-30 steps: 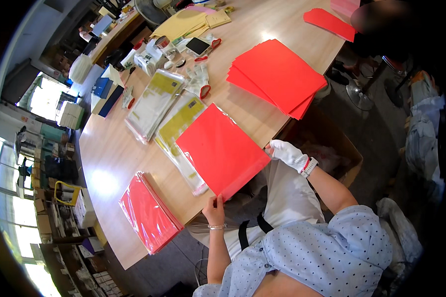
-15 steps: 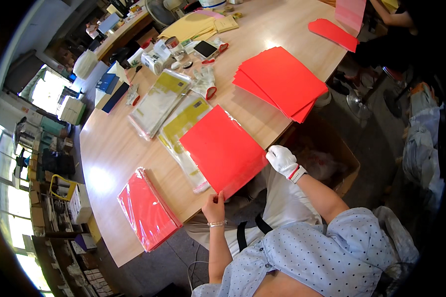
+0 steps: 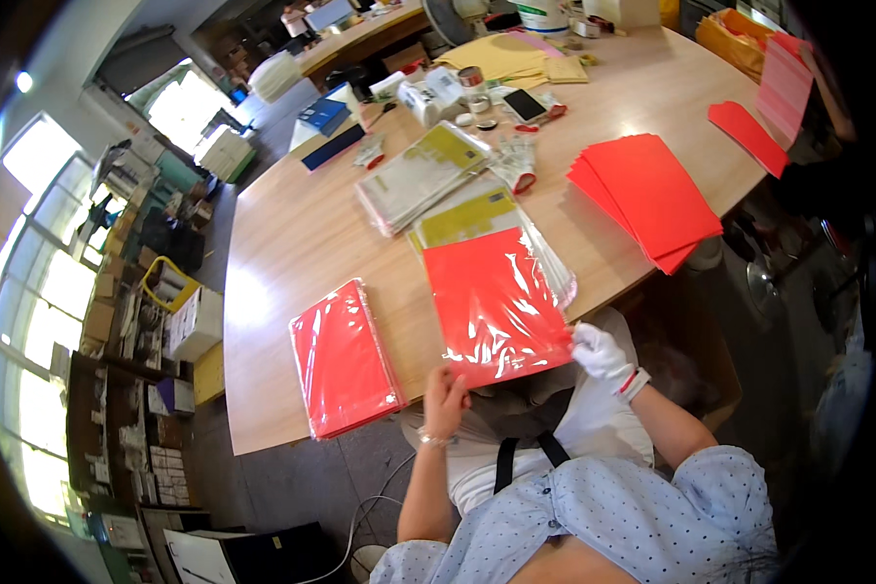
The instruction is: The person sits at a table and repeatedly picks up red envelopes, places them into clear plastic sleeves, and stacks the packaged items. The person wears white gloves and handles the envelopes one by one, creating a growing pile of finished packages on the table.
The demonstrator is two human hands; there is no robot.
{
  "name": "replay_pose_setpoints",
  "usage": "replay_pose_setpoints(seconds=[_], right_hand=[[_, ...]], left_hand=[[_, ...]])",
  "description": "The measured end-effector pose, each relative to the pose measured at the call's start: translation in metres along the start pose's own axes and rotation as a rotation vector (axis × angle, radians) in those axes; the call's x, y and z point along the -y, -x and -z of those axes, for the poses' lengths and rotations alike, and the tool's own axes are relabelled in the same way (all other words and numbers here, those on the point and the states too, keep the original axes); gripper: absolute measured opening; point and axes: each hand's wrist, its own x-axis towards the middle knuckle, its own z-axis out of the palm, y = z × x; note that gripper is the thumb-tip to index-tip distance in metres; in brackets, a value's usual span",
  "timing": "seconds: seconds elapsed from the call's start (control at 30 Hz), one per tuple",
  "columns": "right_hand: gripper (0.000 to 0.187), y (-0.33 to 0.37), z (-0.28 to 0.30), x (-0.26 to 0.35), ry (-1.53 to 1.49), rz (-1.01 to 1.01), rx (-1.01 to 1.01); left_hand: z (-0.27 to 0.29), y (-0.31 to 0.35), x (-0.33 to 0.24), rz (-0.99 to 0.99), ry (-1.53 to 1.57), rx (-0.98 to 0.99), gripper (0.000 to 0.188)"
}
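A red sheet in a clear plastic sleeve (image 3: 492, 297) lies over the table's near edge, glossy with wrinkled reflections. My left hand (image 3: 445, 404), bare with a bracelet, pinches its near left corner. At the near right corner, my right hand (image 3: 602, 352) in a white glove grips the sleeve. Beyond it lie clear plastic sleeves with olive print (image 3: 465, 222), partly under the red sheet, and another bundle of sleeves (image 3: 423, 173). A pile of red sheets in shiny plastic (image 3: 344, 365) rests to the left. On the right sits a fanned stack of loose red sheets (image 3: 652, 195).
Farther back are a phone (image 3: 525, 106), a white work glove (image 3: 516, 159), a jar (image 3: 473, 86), yellow envelopes (image 3: 496, 60) and a white bucket (image 3: 540, 16). At the far right, a person's arm (image 3: 829, 92) is beside a pink-red sheet (image 3: 784, 90). A cardboard box (image 3: 715, 365) stands below the table edge.
The head view has turned, shifting the table in the picture. The sleeved red sheet has swung straighter toward me and shows more glare. Both hands still hold its near corners.
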Motion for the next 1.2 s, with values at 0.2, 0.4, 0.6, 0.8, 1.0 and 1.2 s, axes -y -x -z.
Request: replay_pose_setpoints(seconds=[0.2,0.4,0.6,0.8,1.0,1.2], right_hand=[[0.027,-0.057,-0.18,0.029,0.14,0.378,0.285],[0.028,-0.057,-0.275,0.077,0.609,0.262,0.698],[0.028,-0.059,-0.27,0.079,0.761,0.299,0.659],[0.017,-0.057,-0.199,0.058,0.286,0.404,0.487],[0.013,-0.044,0.034,0.096,0.939,0.473,-0.112],[0.039,-0.063,0.167,0.093,1.363,0.396,-0.174]], left_hand=[[0.175,0.05,-0.023,-0.211,-0.114,-0.461,0.018],[0.327,0.071,0.076,0.102,-1.164,-0.532,0.048],[0.225,0.009,0.015,-0.004,-1.425,-0.53,0.067],[0.192,-0.011,0.025,0.179,-1.423,-0.318,0.052],[0.193,-0.014,0.029,0.166,-1.432,-0.326,0.054],[0.192,-0.01,0.028,-0.11,-1.384,-0.59,0.069]])
